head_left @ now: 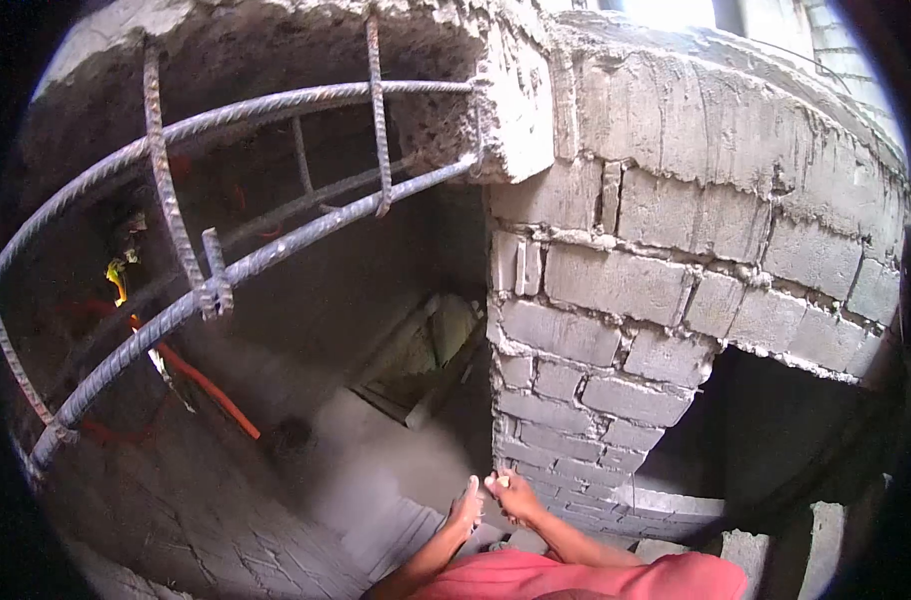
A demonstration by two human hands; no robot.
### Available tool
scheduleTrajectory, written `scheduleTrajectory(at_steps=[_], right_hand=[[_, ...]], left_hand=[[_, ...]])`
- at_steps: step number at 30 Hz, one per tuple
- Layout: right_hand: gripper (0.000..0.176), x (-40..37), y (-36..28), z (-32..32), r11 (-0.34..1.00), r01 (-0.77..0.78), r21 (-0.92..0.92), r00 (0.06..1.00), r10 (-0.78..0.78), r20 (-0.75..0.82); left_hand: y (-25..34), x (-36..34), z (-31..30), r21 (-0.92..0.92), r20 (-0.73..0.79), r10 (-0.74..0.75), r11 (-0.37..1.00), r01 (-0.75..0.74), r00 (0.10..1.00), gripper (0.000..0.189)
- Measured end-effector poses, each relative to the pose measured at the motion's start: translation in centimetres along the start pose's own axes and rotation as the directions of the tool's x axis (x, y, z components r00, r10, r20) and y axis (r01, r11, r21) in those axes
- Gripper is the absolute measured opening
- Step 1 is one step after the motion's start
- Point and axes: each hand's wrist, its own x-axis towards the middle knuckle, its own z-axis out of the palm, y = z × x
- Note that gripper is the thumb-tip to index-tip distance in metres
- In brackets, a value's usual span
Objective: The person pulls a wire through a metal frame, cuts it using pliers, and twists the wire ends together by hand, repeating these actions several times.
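Observation:
My left hand (465,510) is low in the middle of the head view, seen edge-on with its fingers stretched upward and pale dust on them. Close beside it, a small gap away, my right hand (516,497) is curled closed. A small pale yellowish bit shows at its thumb and fingers, too small to name. Both forearms come out of red sleeves. The hands are in front of the foot of a grey block wall (586,400) with rough mortar joints.
Ribbed steel bars (276,255) curve across the upper left below a broken concrete beam (521,100). An orange pipe (211,392) sticks out at left. A dark opening (766,430) cuts the wall at right. Boards (426,375) lean in shadow.

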Motion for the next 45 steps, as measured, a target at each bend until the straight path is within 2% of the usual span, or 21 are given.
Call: scheduleTrajectory(at_steps=[1,4,6,8,10,12,14,15,20,22,24,26,29,30,32,34,36,38,42,44,45], right_hand=[[0.031,0.0,-0.8,-0.3,0.957,-0.262,0.123,0.953,0.236,0.191],[0.027,-1.5,-3.5,0.7,0.941,-0.245,0.235,0.966,0.215,0.145],[0.026,-1.8,-2.3,2.4,0.947,-0.216,0.239,0.971,0.183,0.155],[0.03,-2.0,-2.2,3.6,0.996,-0.074,0.043,0.979,0.065,0.191],[0.043,-2.6,-2.7,4.4,0.981,-0.136,-0.136,0.933,0.173,0.316],[0.05,-4.3,-3.8,5.5,0.952,0.174,-0.253,0.945,-0.089,0.316],[0.05,-4.6,-4.3,5.4,0.929,0.26,-0.262,0.924,-0.161,0.347],[0.049,-4.2,-3.7,5.7,0.918,0.321,-0.234,0.9,-0.219,0.376],[0.038,-2.4,-4.6,6.6,0.85,0.452,-0.271,0.825,-0.283,0.489],[0.035,-1.8,-5.0,6.1,0.862,0.44,-0.252,0.825,-0.277,0.492],[0.035,-1.5,-5.0,5.1,0.892,0.415,-0.177,0.868,-0.331,0.369],[0.041,-1.5,-4.1,4.1,0.896,0.391,-0.211,0.891,-0.311,0.33],[0.06,1.0,1.1,4.1,0.997,0.071,0.034,0.986,-0.075,0.149],[0.057,1.2,1.2,3.6,0.902,-0.198,0.385,0.96,0.099,0.26],[0.051,1.4,1.2,2.3,0.659,-0.432,0.616,0.888,0.192,0.418],[0.046,1.8,2.1,1.8,0.61,-0.471,0.637,0.868,0.19,0.459],[0.041,2.2,2.9,1.7,0.563,-0.506,0.654,0.846,0.174,0.504],[0.042,2.8,3.6,1.8,0.387,-0.613,0.689,0.749,0.007,0.663],[0.053,2.5,2.1,0.9,0.187,-0.718,0.67,0.658,-0.132,0.741],[0.055,2.4,3.1,1.7,0.112,-0.742,0.66,0.637,-0.187,0.748],[0.058,2.7,4.2,2.4,0.052,-0.727,0.685,0.669,-0.171,0.723]], left_hand=[[0.1,-0.7,-0.6,0.077,0.041,0.053,0.995,-0.056,0.998,0.052],[-0.1,-2.7,-2.3,0.117,0.145,0.092,0.987,-0.109,0.985,0.043],[-1.2,-3.6,-3.3,-0.036,0.209,0.182,0.983,-0.179,0.961,0.038],[-2.0,-4.3,-3.8,-0.175,0.245,0.186,0.974,-0.145,0.952,0.036],[-2.7,-4.8,-4.0,-0.44,0.326,0.23,0.895,-0.068,0.917,0.034],[-3.5,-4.8,-4.8,-0.516,0.329,0.286,0.852,-0.082,0.9,0.035],[-2.8,-5.7,-4.9,-0.646,0.302,0.312,0.762,-0.047,0.901,0.033],[-3.5,-4.8,-6.5,-0.693,0.413,0.421,0.721,-0.021,0.808,0.03],[-2.2,-5.3,-6.2,-0.633,0.17,0.364,0.753,-0.182,0.916,0.023],[-1.8,-4.4,-6.0,-0.729,0.239,0.512,0.656,-0.196,0.825,0.022],[0.8,-6.7,-3.7,-0.705,0.125,0.403,0.679,-0.204,0.907,0.02],[-1.4,-2.8,-5.3,-0.755,0.27,0.301,0.656,0.007,0.914,0.022],[0.9,-2.7,-1.9,-0.611,0.227,0.249,0.79,-0.062,0.942,0.021],[1.2,-3.1,-0.9,-0.505,0.182,0.207,0.858,-0.089,0.961,0.02],[0.4,-1.1,-0.4,-0.493,0.127,0.213,0.861,-0.125,0.969,0.017],[0.7,-0.2,0.3,-0.163,0.053,0.171,0.974,-0.16,0.984,0.014],[0.8,-0.8,1.9,-0.075,-0.043,0.241,0.967,-0.244,0.969,0.021],[2.0,-2.1,3.1,0.494,-0.051,0.518,0.756,-0.429,0.854,0.031],[0.6,0.2,2.5,0.511,0.084,0.585,0.67,-0.539,0.807,0.037],[0.6,0.0,2.5,0.45,0.054,0.542,0.737,-0.505,0.839,0.041],[1.3,-0.6,2.6,0.606,0.07,0.577,0.624,-0.494,0.814,0.042]])
